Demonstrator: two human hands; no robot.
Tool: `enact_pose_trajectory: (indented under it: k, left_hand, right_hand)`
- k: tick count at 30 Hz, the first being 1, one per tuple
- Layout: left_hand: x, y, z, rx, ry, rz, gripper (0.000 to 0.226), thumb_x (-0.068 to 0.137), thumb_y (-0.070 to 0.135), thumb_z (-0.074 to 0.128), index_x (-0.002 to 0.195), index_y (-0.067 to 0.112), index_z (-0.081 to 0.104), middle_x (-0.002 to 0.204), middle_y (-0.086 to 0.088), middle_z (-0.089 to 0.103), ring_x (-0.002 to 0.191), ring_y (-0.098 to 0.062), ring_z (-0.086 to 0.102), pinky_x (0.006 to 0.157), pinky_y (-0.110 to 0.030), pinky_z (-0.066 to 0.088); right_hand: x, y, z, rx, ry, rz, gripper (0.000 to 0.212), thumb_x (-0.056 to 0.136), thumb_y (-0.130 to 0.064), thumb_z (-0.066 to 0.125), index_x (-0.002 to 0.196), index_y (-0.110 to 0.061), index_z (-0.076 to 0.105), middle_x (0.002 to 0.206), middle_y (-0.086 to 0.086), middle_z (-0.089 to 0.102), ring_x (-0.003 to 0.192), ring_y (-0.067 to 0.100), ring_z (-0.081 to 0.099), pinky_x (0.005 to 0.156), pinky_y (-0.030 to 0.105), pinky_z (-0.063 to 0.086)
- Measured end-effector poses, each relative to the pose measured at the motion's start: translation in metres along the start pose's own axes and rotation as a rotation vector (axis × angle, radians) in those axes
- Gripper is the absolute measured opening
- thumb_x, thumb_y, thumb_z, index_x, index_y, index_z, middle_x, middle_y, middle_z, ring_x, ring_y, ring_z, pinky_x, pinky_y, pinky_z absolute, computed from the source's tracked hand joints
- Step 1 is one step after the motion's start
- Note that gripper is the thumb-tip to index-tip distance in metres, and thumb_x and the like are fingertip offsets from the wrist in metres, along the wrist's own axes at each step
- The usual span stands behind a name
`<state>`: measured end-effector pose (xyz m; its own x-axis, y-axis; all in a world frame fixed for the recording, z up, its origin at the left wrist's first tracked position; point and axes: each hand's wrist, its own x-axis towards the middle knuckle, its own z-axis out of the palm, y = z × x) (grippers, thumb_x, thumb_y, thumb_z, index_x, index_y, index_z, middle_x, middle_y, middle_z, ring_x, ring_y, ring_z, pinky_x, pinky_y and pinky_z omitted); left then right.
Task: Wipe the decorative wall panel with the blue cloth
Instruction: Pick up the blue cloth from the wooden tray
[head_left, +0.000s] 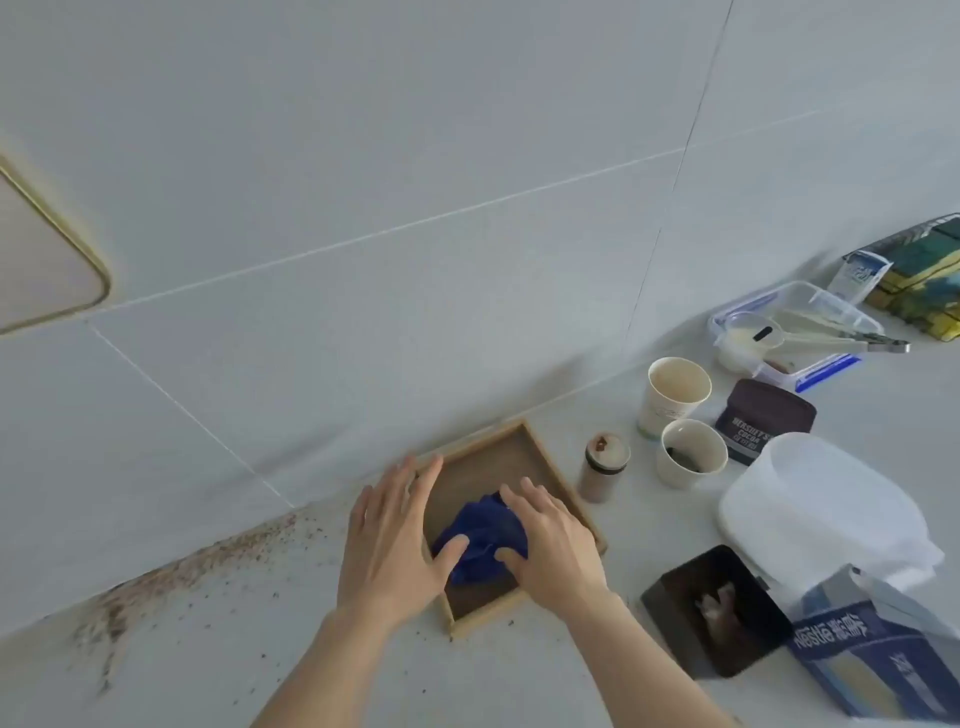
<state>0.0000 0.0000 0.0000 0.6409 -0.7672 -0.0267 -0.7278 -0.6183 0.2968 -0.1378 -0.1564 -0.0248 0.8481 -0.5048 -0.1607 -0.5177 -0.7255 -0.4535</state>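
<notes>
The decorative panel (498, 457) is a square brown board with a light wooden frame, lying flat on the pale counter against the tiled wall. A crumpled blue cloth (483, 540) rests on its near half. My right hand (550, 551) lies palm down on the cloth, fingers spread, thumb pressed into its near edge. My left hand (395, 540) lies flat over the panel's left frame, with the thumb touching the cloth's left side.
Right of the panel stand a small jar (602, 467), two paper cups (675, 395), a cocoa tin (758, 421), a clear lidded box (800, 332), a white tub (821, 509), a black box (717, 608) and a blue carton (878, 660). Brown crumbs (208, 566) litter the counter at left.
</notes>
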Motion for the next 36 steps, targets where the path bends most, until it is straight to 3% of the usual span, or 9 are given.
enact_pose_trajectory:
  k: [3,7,11,15,19,24,30,36]
  left_hand:
    - [0.007,0.002,0.026,0.003,-0.116,-0.037,0.098,0.094,0.068,0.055,0.165,0.044,-0.008,0.178,0.005,0.009,0.164,-0.022,0.012,0.131,-0.041,0.013]
    - [0.011,0.002,0.057,0.039,-0.198,-0.045,0.093,0.096,0.061,0.060,0.167,0.039,0.004,0.175,0.006,0.023,0.164,-0.022,0.016,0.131,-0.040,0.015]
    - [0.014,0.002,0.076,0.074,-0.222,-0.054,0.082,0.096,0.055,0.064,0.164,0.036,0.022,0.163,0.011,0.046,0.157,-0.018,0.031,0.130,-0.038,0.015]
    - [0.015,0.006,0.087,0.098,-0.198,-0.095,0.068,0.096,0.051,0.067,0.155,0.037,0.035,0.136,0.016,0.065,0.133,-0.014,0.055,0.119,-0.032,0.033]
    - [0.019,0.008,0.086,0.097,-0.161,-0.135,0.043,0.097,0.043,0.067,0.136,0.038,0.050,0.118,0.016,0.071,0.116,-0.011,0.061,0.106,-0.028,0.039]
    - [0.023,0.005,0.062,0.062,-0.117,-0.122,0.025,0.101,0.042,0.062,0.125,0.037,0.056,0.114,0.016,0.072,0.111,-0.013,0.060,0.100,-0.028,0.039]
    - [0.027,-0.010,0.006,0.090,-0.051,-0.073,0.021,0.104,0.035,0.055,0.124,0.039,0.059,0.113,0.016,0.073,0.110,-0.016,0.058,0.098,-0.031,0.036]
    - [0.010,-0.030,-0.064,0.167,0.028,-0.050,0.022,0.106,0.036,0.049,0.125,0.038,0.061,0.110,0.013,0.074,0.109,-0.016,0.059,0.099,-0.031,0.036]
  right_hand:
    - [0.003,0.009,0.012,0.015,-0.031,0.022,0.073,0.096,-0.031,0.069,0.157,-0.034,0.029,0.167,-0.001,0.034,0.152,0.028,0.036,0.114,0.043,0.045]
    - [0.007,0.019,0.027,-0.016,-0.031,0.010,0.058,0.097,-0.025,0.066,0.150,-0.031,0.042,0.150,-0.003,0.055,0.128,0.023,0.056,0.099,0.037,0.055]
    - [0.008,0.025,0.033,0.002,-0.004,0.013,0.041,0.100,-0.024,0.061,0.140,-0.030,0.052,0.131,-0.006,0.063,0.114,0.018,0.058,0.090,0.032,0.054]
    - [0.009,0.025,0.037,0.009,-0.003,0.020,0.037,0.101,-0.023,0.060,0.137,-0.028,0.056,0.129,-0.006,0.062,0.113,0.017,0.058,0.090,0.031,0.053]
    - [0.013,0.024,0.036,-0.028,0.012,0.047,0.028,0.103,-0.019,0.054,0.130,-0.025,0.061,0.124,-0.005,0.066,0.110,0.017,0.061,0.088,0.031,0.054]
    - [0.014,0.015,0.023,-0.045,0.058,0.043,0.027,0.104,-0.020,0.051,0.129,-0.026,0.061,0.120,-0.006,0.067,0.107,0.016,0.061,0.085,0.029,0.052]
    - [0.017,-0.014,-0.005,-0.074,0.149,-0.041,0.023,0.103,-0.021,0.053,0.124,-0.027,0.061,0.115,-0.007,0.065,0.104,0.016,0.058,0.078,0.025,0.045]
    - [0.013,-0.065,-0.038,-0.116,0.235,-0.157,0.023,0.100,-0.022,0.060,0.122,-0.028,0.061,0.114,-0.008,0.066,0.106,0.018,0.057,0.084,0.028,0.047]
